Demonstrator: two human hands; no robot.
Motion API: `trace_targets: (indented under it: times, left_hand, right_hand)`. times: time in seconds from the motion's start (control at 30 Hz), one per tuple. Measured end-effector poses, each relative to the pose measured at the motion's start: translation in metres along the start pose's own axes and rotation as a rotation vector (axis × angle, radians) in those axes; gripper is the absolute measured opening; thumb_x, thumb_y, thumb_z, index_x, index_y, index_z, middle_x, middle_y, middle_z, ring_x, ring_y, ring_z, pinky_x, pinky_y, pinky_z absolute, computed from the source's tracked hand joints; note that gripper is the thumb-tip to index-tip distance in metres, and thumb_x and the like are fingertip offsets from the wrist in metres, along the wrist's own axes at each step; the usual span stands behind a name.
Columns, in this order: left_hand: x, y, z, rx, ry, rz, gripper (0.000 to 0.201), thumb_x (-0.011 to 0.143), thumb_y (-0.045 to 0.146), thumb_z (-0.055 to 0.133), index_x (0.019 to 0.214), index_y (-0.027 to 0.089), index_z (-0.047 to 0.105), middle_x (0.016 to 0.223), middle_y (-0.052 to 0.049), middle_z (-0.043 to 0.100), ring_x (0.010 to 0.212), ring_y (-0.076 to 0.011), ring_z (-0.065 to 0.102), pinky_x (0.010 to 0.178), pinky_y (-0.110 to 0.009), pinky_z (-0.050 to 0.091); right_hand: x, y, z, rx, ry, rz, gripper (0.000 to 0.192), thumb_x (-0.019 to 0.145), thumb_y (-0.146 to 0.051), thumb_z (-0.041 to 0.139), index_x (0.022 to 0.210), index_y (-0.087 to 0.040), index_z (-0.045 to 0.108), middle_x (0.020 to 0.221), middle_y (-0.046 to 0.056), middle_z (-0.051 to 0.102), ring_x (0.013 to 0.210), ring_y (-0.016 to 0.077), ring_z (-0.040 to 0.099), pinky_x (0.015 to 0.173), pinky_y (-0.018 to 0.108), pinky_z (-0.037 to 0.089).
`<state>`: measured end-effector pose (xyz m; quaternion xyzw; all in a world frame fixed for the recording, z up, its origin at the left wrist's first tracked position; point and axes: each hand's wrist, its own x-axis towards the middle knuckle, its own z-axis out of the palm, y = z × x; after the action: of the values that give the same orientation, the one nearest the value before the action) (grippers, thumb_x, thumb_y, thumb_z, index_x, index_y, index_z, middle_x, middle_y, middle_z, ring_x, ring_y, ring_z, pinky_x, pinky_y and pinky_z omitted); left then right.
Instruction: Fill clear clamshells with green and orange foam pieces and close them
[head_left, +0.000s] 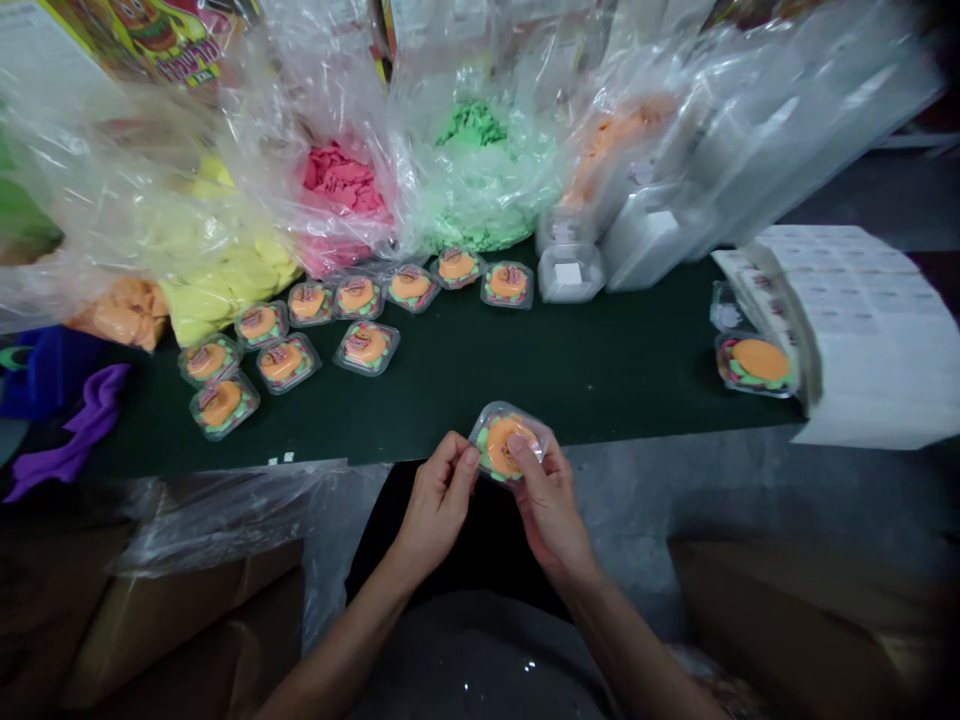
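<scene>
A clear plastic container with a burger-like stack of orange, green and pink pieces is held at the table's front edge. My right hand grips its right side, the thumb pressed on the lid over a printed sticker. At the near left corner, my left hand is closed in a pinch, its thumb and fingertips against the container's edge. Several similar closed containers with printed lids stand on the left half of the dark green table. One filled container, its orange top without a visible sticker, sits at the right.
Large clear bags of yellow, pink and green pieces line the back. Stacked clear containers stand right of them. Sticker sheets overhang the right front edge. A purple cloth lies far left.
</scene>
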<state>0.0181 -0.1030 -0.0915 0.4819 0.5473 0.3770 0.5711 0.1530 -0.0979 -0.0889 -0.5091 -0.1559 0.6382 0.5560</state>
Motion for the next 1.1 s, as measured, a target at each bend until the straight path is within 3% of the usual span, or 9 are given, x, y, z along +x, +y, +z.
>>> trace_targets:
  times: [0.33,0.5,0.73,0.97,1.1]
  left_hand:
    - [0.003,-0.004,0.019,-0.181,0.133,-0.007,0.040,0.102,0.050,0.052,0.077,0.020,0.045,0.066,0.005,0.036,0.060,-0.0109,0.032,0.056,-0.025,0.027]
    - [0.019,-0.008,0.006,-0.307,0.038,-0.059,0.042,0.098,0.053,0.057,0.075,0.020,0.044,0.060,0.007,0.035,0.055,-0.0092,0.030,0.054,-0.023,0.027]
    - [0.030,0.005,-0.004,-0.260,0.013,-0.033,0.043,0.098,0.055,0.055,0.076,0.020,0.045,0.060,0.007,0.038,0.054,-0.0087,0.033,0.055,-0.022,0.032]
    - [0.025,0.001,-0.004,-0.280,0.032,-0.022,0.040,0.100,0.052,0.055,0.078,0.019,0.047,0.062,0.006,0.044,0.058,-0.0089,0.039,0.059,-0.022,0.033]
    - [0.026,-0.003,-0.008,-0.383,0.046,-0.078,0.042,0.096,0.053,0.061,0.077,0.019,0.045,0.060,0.007,0.042,0.055,-0.0085,0.037,0.058,-0.021,0.034]
  right_hand:
    - [0.003,-0.001,0.001,0.000,0.021,-0.003,0.036,0.077,-0.042,0.084,0.106,-0.026,0.071,0.103,0.001,0.075,0.095,0.0205,0.069,0.091,0.038,0.055]
    - [0.011,-0.002,-0.005,-0.049,-0.087,0.045,0.034,0.082,-0.044,0.081,0.109,-0.026,0.071,0.106,0.002,0.075,0.096,0.0191,0.069,0.087,0.033,0.056]
    - [0.021,-0.006,-0.001,-0.018,-0.078,0.136,0.033,0.080,-0.047,0.081,0.102,-0.024,0.071,0.091,0.000,0.073,0.071,0.0128,0.063,0.053,0.021,0.046]
    - [0.019,-0.006,0.002,-0.038,-0.100,0.095,0.036,0.080,-0.053,0.080,0.098,-0.024,0.071,0.083,-0.002,0.071,0.063,0.0107,0.057,0.051,0.021,0.043]
    - [0.022,-0.009,0.000,0.030,-0.187,0.183,0.051,0.086,-0.072,0.062,0.104,-0.025,0.072,0.090,0.003,0.075,0.068,0.0147,0.061,0.054,0.024,0.046]
